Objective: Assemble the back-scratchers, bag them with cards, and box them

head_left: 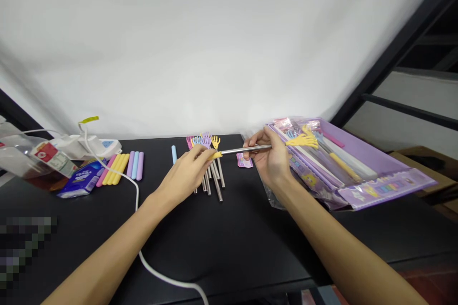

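Note:
Between my two hands runs a back scratcher (234, 150) with a yellow claw head, a silver metal rod and a yellow handle. My left hand (191, 167) is closed round the handle end, which its fingers mostly cover. With its fingers pinched on the rod near the claw, my right hand (270, 157) holds the other end. Behind my left hand lie several scratcher rods (216, 186) with pink, yellow, blue and purple claw heads, without handles. A blue handle (174, 153) is beside them. Farther left, yellow handles (116, 169) lie in a row with pink, purple and blue ones.
At right, an open purple box (361, 152) holds bagged back scratchers. A small pink packet (244, 160) lies by my right hand. At left are a blue tissue pack (83, 178), a bottle of dark liquid (39, 167), a power strip (110, 146) and a white cable (157, 274).

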